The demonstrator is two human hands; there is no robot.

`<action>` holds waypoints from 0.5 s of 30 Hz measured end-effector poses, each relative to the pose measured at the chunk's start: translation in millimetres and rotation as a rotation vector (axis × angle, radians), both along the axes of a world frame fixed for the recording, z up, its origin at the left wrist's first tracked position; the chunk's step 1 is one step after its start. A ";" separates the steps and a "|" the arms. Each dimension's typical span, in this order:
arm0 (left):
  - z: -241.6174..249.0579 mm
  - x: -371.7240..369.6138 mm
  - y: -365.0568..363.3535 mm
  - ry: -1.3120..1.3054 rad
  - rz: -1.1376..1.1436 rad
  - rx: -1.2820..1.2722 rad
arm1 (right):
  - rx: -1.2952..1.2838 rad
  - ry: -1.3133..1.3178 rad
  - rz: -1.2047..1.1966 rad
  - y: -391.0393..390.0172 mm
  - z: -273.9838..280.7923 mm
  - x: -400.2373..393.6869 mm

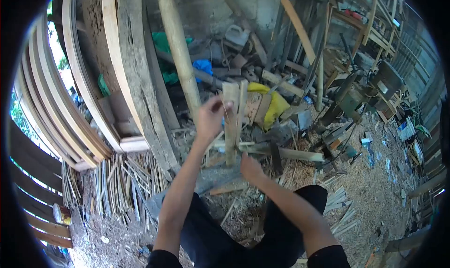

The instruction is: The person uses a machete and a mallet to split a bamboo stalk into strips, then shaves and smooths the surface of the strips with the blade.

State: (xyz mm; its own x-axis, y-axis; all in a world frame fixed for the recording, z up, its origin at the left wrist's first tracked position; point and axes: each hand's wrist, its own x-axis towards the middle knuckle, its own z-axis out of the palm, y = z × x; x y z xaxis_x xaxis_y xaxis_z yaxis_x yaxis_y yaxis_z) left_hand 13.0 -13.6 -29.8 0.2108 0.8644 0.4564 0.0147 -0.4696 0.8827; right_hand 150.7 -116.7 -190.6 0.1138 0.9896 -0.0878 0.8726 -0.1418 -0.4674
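Two pale wooden pieces stand upright in front of me: a wider slat (230, 146) and a narrow strip (242, 101) close beside it. At the upper left edge of the slat, my left hand (210, 120) is closed, thumb and fingers pinching the wood. Lower down on the other side, my right hand (252, 169) is a fist around a dark narrow tool (238, 151) that points at the wood. The palm hides most of this tool, so its exact kind does not show.
A wooden bar (300, 155) lies to the right of the slat. Behind it are a yellow sack (276, 109) and a bamboo pole (177, 43). Wooden frames (110, 47) lean at left above a pile of thin sticks (119, 188). Shavings (375, 174) cover the ground at right.
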 end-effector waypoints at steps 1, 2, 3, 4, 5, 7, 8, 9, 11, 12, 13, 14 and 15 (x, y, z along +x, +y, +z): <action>4.9 5.2 -8.0 0.108 0.063 0.098 | 0.037 0.003 -0.007 -0.4 3.2 -3.5; 9.6 7.8 -10.8 0.096 0.068 0.124 | -0.026 0.009 -0.006 -0.7 7.5 -1.9; 9.6 11.9 -14.8 0.041 0.080 0.112 | -0.104 0.006 0.000 -1.5 9.7 4.9; 5.9 16.2 -18.0 -0.001 0.080 0.088 | -0.105 0.000 -0.001 -2.0 3.9 13.3; 1.3 18.6 -11.9 -0.018 0.034 0.111 | 0.048 0.063 0.114 -6.0 -8.4 21.5; -0.4 24.9 -6.0 -0.010 0.031 0.116 | 0.224 0.119 0.225 -5.2 -8.5 38.3; -2.2 24.0 -5.9 0.004 0.040 0.107 | -0.058 0.674 0.091 -11.1 1.4 40.6; -5.1 23.0 -5.4 0.010 0.039 0.097 | -0.360 1.217 -0.059 -18.4 8.2 41.5; -7.4 25.1 0.2 -0.177 -0.047 0.034 | -0.513 1.236 -0.069 -26.1 -2.9 51.4; -9.0 27.1 3.4 -0.181 -0.049 0.029 | -0.656 1.247 -0.075 -26.7 -8.0 56.3; -9.6 28.7 4.3 -0.149 -0.079 0.059 | -0.533 1.068 -0.085 -25.2 -12.1 58.7; -11.3 29.3 5.3 -0.116 -0.106 0.085 | -0.543 1.065 -0.091 -22.0 -16.3 62.3; -12.0 31.4 8.9 -0.116 -0.104 0.072 | -0.459 0.773 -0.083 -15.6 -20.4 66.3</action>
